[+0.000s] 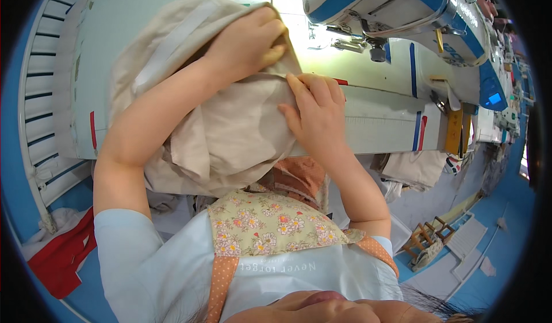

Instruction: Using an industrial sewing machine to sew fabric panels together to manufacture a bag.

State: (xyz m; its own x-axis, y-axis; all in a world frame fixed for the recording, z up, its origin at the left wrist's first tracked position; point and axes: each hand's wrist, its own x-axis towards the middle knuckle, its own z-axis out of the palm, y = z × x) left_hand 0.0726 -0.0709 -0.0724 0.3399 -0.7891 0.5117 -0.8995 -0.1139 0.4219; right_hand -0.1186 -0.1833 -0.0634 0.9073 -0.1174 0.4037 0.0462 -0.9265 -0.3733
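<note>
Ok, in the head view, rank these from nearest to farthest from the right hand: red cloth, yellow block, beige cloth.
1. Beige cloth: touching the right hand, mostly to its left.
2. Yellow block: off to the right, at the table's end.
3. Red cloth: far lower left, below table level.
</note>
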